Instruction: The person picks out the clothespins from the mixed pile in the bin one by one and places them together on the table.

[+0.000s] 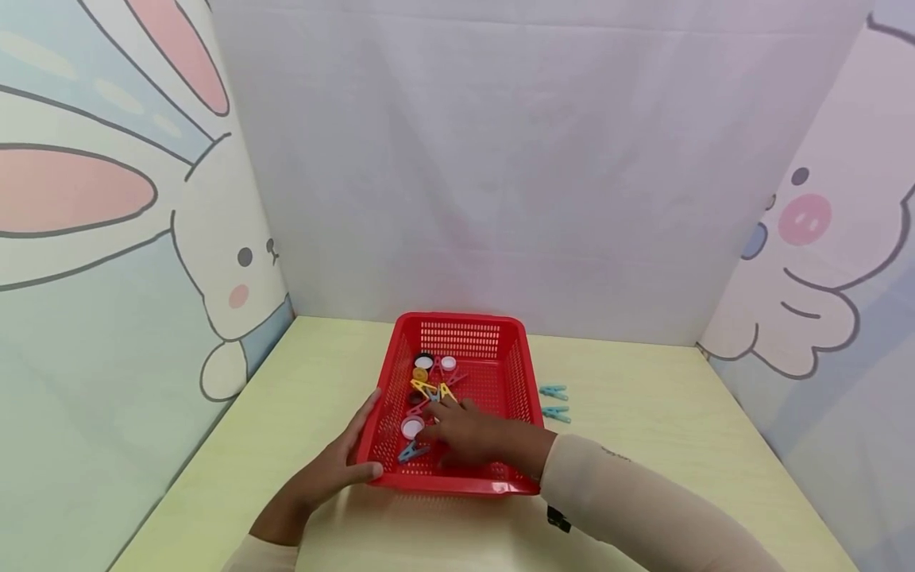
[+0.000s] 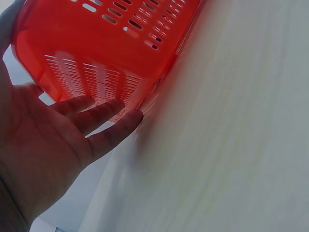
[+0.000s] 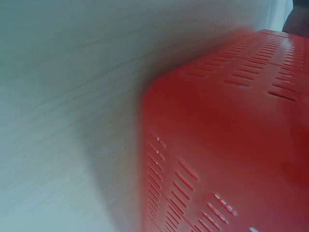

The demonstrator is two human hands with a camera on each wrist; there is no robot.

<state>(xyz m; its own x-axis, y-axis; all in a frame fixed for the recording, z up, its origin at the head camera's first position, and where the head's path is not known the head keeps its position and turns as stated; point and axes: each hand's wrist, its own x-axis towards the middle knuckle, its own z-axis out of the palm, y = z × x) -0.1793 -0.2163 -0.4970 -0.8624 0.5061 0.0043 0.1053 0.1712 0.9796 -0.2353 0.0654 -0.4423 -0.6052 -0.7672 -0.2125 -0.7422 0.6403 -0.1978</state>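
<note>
A red plastic basket with slotted walls sits on the table. My left hand rests against its left side, fingers spread along the wall and thumb at the near rim. In the left wrist view, straight fingers touch the slotted wall. My right hand reaches down inside, fingers spread over the small items. Around it lie yellow clothespins, a blue clothespin, a pink clothespin and a white bottle cap. The right wrist view shows only the basket's outside.
Farther back in the basket are another white cap, a black-rimmed cap and a yellow cap. Two teal clothespins lie on the table to the right. A small black object shows beneath the right forearm.
</note>
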